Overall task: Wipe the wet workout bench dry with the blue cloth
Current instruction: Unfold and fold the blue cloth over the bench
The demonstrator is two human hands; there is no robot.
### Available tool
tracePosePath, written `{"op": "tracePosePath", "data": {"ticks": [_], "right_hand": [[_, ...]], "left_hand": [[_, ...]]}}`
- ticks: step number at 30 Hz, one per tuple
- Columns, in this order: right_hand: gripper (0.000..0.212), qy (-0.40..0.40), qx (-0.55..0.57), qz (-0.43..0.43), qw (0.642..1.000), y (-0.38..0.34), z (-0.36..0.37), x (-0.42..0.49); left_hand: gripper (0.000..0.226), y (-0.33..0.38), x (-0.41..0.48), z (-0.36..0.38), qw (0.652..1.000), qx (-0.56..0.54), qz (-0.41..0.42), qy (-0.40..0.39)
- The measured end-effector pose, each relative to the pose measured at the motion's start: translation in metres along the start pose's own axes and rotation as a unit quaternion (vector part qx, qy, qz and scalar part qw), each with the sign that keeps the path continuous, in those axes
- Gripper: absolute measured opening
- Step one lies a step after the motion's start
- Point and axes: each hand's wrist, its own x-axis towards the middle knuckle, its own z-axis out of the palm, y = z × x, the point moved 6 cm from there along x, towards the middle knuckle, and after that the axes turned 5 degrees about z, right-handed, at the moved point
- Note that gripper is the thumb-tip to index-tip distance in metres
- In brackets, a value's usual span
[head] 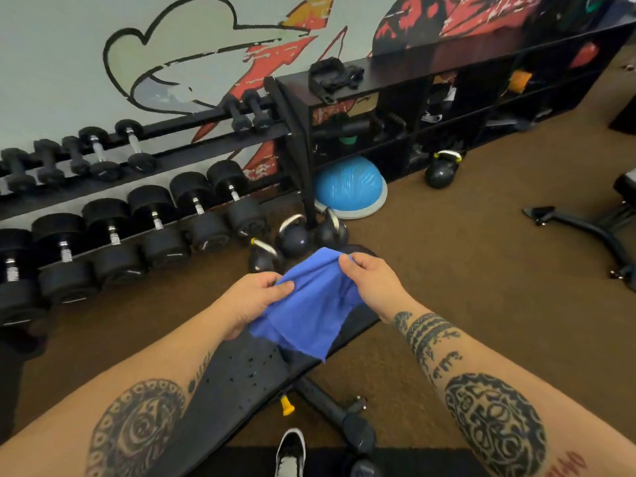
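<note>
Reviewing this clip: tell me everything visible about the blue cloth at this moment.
The blue cloth is a plain, thin, soft-looking fabric with no visible print. It is held up in the air, spread between the left hand and the right hand, each pinching part of its upper edge. The rest hangs loosely in folds, its lower corner dangling over the black bench, where droplets show. Whether it touches the bench cannot be told.

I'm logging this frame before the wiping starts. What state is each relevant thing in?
blue cloth: held up above the bench, spread between both hands, not touching the pad.
workout bench: wet, droplets on the pad, not yet wiped.
left hand: gripping the cloth's left edge.
right hand: pinching the cloth's upper right edge.
yellow adjustment knob: hanging under the bench.
</note>
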Motion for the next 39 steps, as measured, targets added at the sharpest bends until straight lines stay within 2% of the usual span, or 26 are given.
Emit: {"op": "tracePosePath", "data": {"ticks": [2,7,10,12,15,16,17,18,19,20,21,22,23,24,25,26,27,29,31,32,33,34,35,37,39], "right_hand": [[0.043,0.016,-0.043,0.015,0.999,0.017,-0.006,0.003],[0.046,0.105,-0.116,0.034,0.987,0.041,-0.016,0.010],[0.037,0.148,-0.159,-0.034,0.976,0.030,-0.008,0.013],[0.015,0.122,-0.248,-0.110,0.955,0.026,0.008,0.009],[0.049,0.005,-0.375,-0.156,0.914,0.044,0.036,0.003],[0.053,-0.020,-0.381,-0.157,0.911,0.051,0.040,0.001],[0.050,-0.031,-0.357,-0.151,0.921,0.054,0.040,-0.001],[0.042,-0.007,-0.302,-0.132,0.944,0.056,0.034,-0.003],[0.032,0.054,-0.216,-0.090,0.971,0.060,0.024,-0.003],[0.025,0.149,-0.114,-0.026,0.982,0.072,0.009,-0.001],[0.024,0.245,-0.003,0.071,0.967,0.092,-0.005,0.000],[0.031,0.298,0.131,0.169,0.930,0.110,-0.011,0.001],[0.047,0.283,0.272,0.248,0.886,0.127,-0.006,0.005],[0.065,0.222,0.397,0.293,0.841,0.143,0.003,0.014],[0.080,0.166,0.470,0.305,0.811,0.150,0.008,0.022],[0.091,0.143,0.505,0.300,0.797,0.154,0.006,0.028],[0.094,0.155,0.502,0.296,0.798,0.157,0.000,0.031],[0.083,0.237,0.455,0.300,0.804,0.164,-0.018,0.032],[0.078,0.275,0.282,0.344,0.853,0.170,-0.033,0.033],[0.079,0.256,0.202,0.362,0.873,0.169,-0.036,0.033],[0.085,0.225,0.169,0.375,0.883,0.170,-0.033,0.034],[0.096,0.186,0.175,0.385,0.887,0.175,-0.028,0.034],[0.100,0.145,0.224,0.405,0.874,0.181,-0.022,0.032],[0.083,0.072,0.324,0.408,0.851,0.181,-0.014,0.024],[0.071,0.019,0.308,0.417,0.855,0.185,-0.015,0.015]], "left_hand": [[0.045,-0.016,0.012,0.009,1.000,0.007,-0.009,0.006],[0.023,-0.047,0.042,0.049,0.978,-0.144,-0.139,-0.051],[0.038,-0.047,0.056,0.073,0.941,-0.263,-0.210,-0.046],[0.052,-0.039,0.068,0.080,0.912,-0.339,-0.225,-0.054],[0.084,-0.033,0.083,0.086,0.857,-0.441,-0.252,-0.089],[0.081,-0.034,0.090,0.090,0.861,-0.428,-0.259,-0.090],[0.068,-0.040,0.098,0.093,0.888,-0.378,-0.250,-0.078],[0.052,-0.045,0.105,0.094,0.925,-0.297,-0.231,-0.058],[0.040,-0.047,0.112,0.095,0.953,-0.224,-0.202,-0.034],[0.031,-0.048,0.120,0.098,0.970,-0.176,-0.166,-0.020],[0.025,-0.044,0.125,0.104,0.981,-0.149,-0.125,-0.017],[0.021,-0.037,0.128,0.112,0.989,-0.123,-0.075,-0.025],[0.019,-0.028,0.129,0.122,0.995,-0.087,-0.024,-0.046],[0.019,-0.022,0.128,0.135,0.995,-0.051,0.018,-0.079],[0.019,-0.017,0.126,0.148,0.993,-0.029,0.039,-0.110],[0.017,-0.016,0.125,0.160,0.990,-0.030,0.037,-0.130],[0.014,-0.019,0.125,0.168,0.990,-0.050,0.019,-0.133],[0.013,-0.028,0.130,0.175,0.992,-0.084,-0.023,-0.087],[0.013,-0.034,0.138,0.170,1.000,-0.008,-0.005,-0.007],[0.015,-0.038,0.141,0.169,0.999,0.031,0.011,0.021],[0.017,-0.043,0.144,0.170,0.998,0.048,0.015,0.031],[0.019,-0.054,0.147,0.174,0.999,0.036,-0.002,0.019],[0.022,-0.064,0.147,0.179,0.999,-0.005,-0.038,0.000],[0.026,-0.084,0.142,0.190,0.989,-0.085,-0.115,-0.029],[0.021,-0.090,0.141,0.196,0.991,-0.077,-0.103,-0.019]]}}
